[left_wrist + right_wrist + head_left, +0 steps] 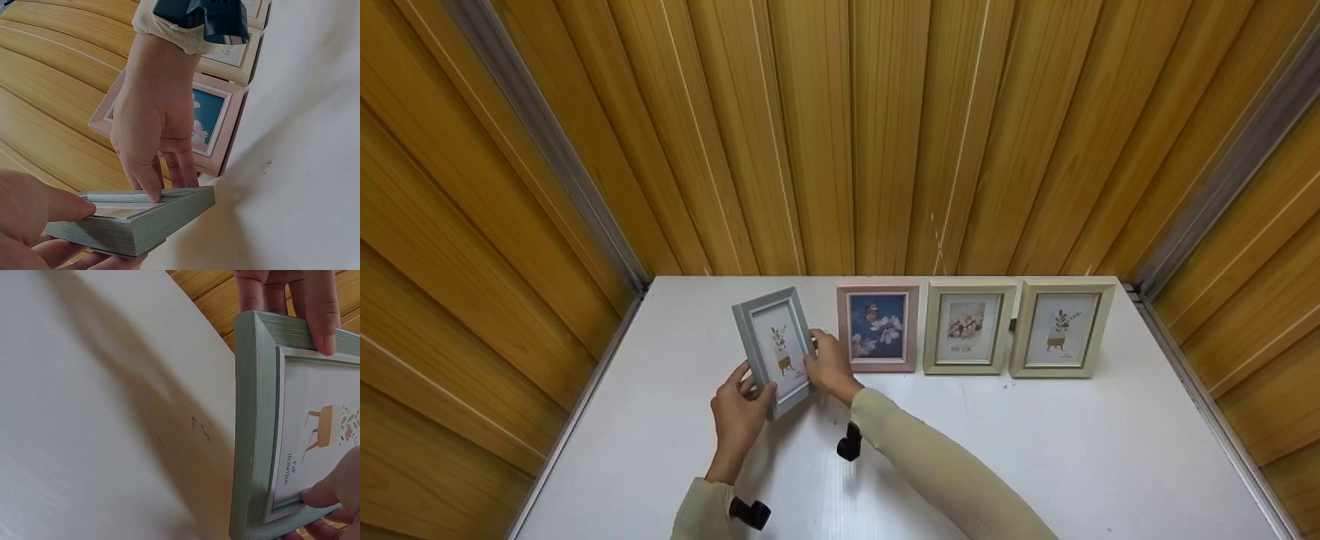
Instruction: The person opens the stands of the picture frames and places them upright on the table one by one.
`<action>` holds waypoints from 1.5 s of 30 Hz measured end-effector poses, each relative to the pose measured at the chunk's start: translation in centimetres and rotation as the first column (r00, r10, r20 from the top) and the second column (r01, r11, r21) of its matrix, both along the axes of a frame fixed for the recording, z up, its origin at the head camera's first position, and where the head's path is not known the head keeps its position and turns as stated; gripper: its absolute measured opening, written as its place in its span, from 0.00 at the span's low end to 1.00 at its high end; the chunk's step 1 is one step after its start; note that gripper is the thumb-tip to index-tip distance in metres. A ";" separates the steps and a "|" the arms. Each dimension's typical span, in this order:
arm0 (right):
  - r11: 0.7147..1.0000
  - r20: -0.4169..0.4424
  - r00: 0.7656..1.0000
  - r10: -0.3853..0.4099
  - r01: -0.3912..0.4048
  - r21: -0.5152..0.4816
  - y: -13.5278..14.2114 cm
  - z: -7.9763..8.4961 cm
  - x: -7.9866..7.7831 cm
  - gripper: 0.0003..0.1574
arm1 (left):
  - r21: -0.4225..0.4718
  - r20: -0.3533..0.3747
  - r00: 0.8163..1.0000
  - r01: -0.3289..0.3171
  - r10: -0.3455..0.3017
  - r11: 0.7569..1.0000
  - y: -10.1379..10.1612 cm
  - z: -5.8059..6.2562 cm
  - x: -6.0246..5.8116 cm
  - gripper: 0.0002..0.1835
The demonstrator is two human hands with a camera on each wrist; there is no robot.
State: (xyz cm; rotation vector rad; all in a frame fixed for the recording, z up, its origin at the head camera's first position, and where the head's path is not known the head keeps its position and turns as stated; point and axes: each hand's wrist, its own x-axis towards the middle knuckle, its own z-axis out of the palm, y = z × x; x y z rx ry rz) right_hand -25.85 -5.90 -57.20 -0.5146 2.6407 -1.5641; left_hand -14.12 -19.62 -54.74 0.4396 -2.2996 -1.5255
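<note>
A grey-green picture frame with a potted-plant print is held tilted above the white table, its face turned toward me. My left hand grips its lower left side, thumb on the front border and fingers behind. On the opposite side my right hand holds the edge, its thumb on the front as well. In the right wrist view the print's small size text shows beside the right thumb. The left wrist view shows the frame's thick lower corner between both hands.
To the right, a pink frame with a blossom picture and two cream frames, one with flowers and one with a plant, stand in a row along the back of the white table. Wood-patterned walls surround it.
</note>
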 end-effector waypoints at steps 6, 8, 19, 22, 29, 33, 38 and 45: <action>1.000 -0.005 1.000 0.005 -0.005 0.022 0.1 -0.3 0.0 0.26 | 0.012 0.019 1.000 -0.007 0.006 1.000 0.1 0.0 0.0 0.31; 0.999 -0.004 1.000 0.002 -0.002 0.036 0.2 -0.1 0.1 0.26 | 0.013 0.015 1.000 -0.006 0.006 1.000 0.1 0.0 0.0 0.31; 0.979 -0.069 0.994 0.082 -0.068 0.190 0.5 4.9 -0.1 0.41 | -0.001 -0.037 0.999 -0.012 0.012 1.000 -0.4 0.5 -1.1 0.31; 0.975 -0.101 0.987 0.128 -0.107 0.196 0.6 6.6 -0.3 0.43 | -0.040 -0.072 0.997 -0.017 0.014 0.999 -0.2 0.5 -1.5 0.30; 0.963 -0.134 0.972 0.191 -0.160 0.216 0.6 10.1 -0.9 0.47 | -0.102 -0.121 0.993 -0.022 0.009 0.995 0.7 0.5 -2.5 0.30; 0.953 -0.105 0.974 0.200 -0.169 0.253 0.3 11.6 -1.0 0.49 | -0.104 -0.133 0.991 -0.033 0.019 0.994 1.2 0.6 -3.1 0.29; 0.943 -0.060 0.976 0.212 -0.188 0.274 -0.2 12.5 -1.0 0.50 | -0.088 -0.152 0.988 -0.051 0.037 0.995 1.6 0.5 -3.7 0.29; 0.946 -0.034 0.975 0.219 -0.204 0.251 -1.0 12.7 -0.8 0.49 | -0.104 -0.195 0.980 -0.062 0.041 0.993 2.3 0.1 -4.4 0.29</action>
